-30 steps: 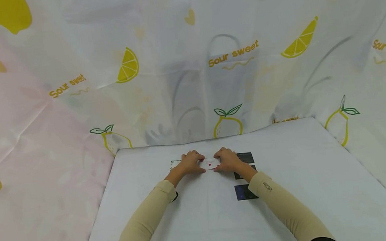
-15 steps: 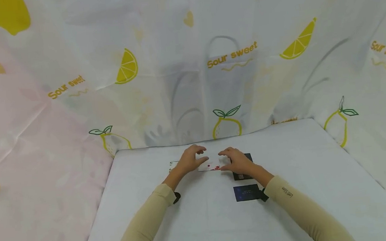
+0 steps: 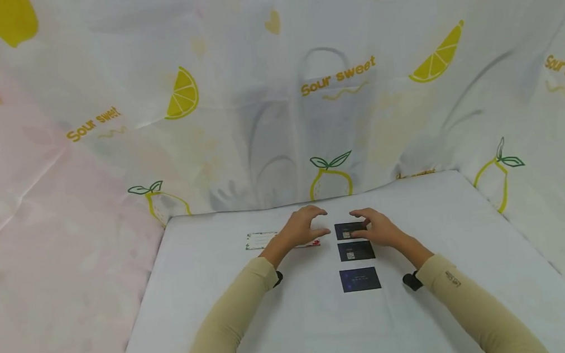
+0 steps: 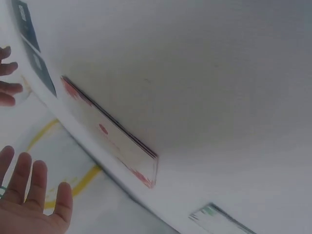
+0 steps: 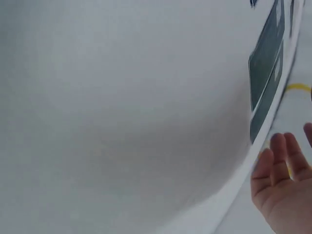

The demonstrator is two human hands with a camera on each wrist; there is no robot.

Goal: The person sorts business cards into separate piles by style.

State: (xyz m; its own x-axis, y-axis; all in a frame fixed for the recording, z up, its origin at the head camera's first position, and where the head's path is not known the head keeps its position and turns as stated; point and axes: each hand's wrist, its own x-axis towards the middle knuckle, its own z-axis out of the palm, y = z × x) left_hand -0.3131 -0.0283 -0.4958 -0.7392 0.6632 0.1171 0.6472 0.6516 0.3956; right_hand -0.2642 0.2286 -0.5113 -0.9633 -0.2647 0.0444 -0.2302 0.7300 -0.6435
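Head view: on the bench [image 3: 316, 330], the left hand [image 3: 297, 230], fingers apart, partly hides the red-printed cards [image 3: 313, 244]; left of these lies a green-edged card [image 3: 260, 240], right of them three dark cards [image 3: 356, 251] and the right hand [image 3: 380, 228], fingers parted. Left wrist view: the red-printed cards lie stacked.

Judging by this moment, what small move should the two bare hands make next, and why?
Probably draw both hands inward to square up the farthest dark rectangular card. In the head view, the bare left hand is poised by its left end, the bare right hand overlaps its right end, and both hands are open with nothing between their fingers.
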